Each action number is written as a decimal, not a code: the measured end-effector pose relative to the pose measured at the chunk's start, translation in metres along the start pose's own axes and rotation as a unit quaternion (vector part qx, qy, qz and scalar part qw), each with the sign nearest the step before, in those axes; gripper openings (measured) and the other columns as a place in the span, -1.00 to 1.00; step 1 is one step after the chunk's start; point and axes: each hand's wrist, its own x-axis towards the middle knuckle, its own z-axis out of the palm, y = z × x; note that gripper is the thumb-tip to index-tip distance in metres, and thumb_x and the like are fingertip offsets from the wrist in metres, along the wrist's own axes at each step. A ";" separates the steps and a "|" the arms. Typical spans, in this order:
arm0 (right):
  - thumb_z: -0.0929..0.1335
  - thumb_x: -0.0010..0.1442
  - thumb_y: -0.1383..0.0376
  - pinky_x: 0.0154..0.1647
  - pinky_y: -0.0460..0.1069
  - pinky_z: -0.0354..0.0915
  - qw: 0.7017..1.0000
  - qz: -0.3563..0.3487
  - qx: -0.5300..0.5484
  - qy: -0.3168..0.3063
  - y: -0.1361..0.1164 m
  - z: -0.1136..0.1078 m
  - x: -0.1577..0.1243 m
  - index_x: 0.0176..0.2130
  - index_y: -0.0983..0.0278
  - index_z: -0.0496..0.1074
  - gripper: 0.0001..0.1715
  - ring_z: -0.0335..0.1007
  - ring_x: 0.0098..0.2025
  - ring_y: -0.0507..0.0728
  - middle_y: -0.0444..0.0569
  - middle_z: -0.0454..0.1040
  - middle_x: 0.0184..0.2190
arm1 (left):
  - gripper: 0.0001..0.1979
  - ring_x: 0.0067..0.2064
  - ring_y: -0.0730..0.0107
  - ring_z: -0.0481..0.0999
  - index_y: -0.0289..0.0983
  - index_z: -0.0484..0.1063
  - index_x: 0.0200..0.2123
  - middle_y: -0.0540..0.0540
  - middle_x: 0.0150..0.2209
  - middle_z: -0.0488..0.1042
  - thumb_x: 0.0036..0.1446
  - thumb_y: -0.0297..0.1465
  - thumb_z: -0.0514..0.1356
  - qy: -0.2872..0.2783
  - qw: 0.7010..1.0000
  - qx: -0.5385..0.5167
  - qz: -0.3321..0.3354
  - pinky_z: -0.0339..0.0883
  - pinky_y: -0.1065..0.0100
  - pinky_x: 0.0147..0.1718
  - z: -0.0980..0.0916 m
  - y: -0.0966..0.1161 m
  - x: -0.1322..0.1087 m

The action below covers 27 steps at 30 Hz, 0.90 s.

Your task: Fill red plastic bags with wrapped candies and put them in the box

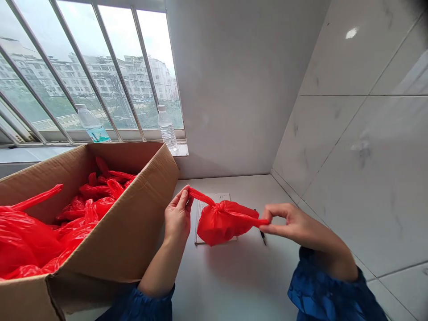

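Logging a cardboard box [117, 249] of red plastic bags [93, 196] at left; a further red bag [222, 222], apparently knotted, sits over a notepad [201, 220], one handle pinched by the left hand [179, 214], the other by the right hand [284, 223]; pen [263, 237] just below.

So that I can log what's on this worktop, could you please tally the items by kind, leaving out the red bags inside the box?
Plastic water bottles: 2
Cardboard box: 1
Red plastic bag held by the left hand and right hand: 1
Pen: 1
White sheet of paper: 1
Total: 6
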 end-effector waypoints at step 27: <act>0.06 0.50 0.20 0.49 0.31 -0.17 0.961 -0.050 -0.198 0.189 0.101 0.163 0.102 0.45 0.21 0.04 -0.38 -0.10 0.49 0.22 -0.05 0.04 0.45 | -0.44 0.45 -0.01 0.08 -0.42 0.19 0.36 -0.34 0.40 0.17 0.41 -0.26 -0.07 -0.313 0.620 0.663 0.279 -0.04 -0.15 0.38 -0.039 -0.099 -0.021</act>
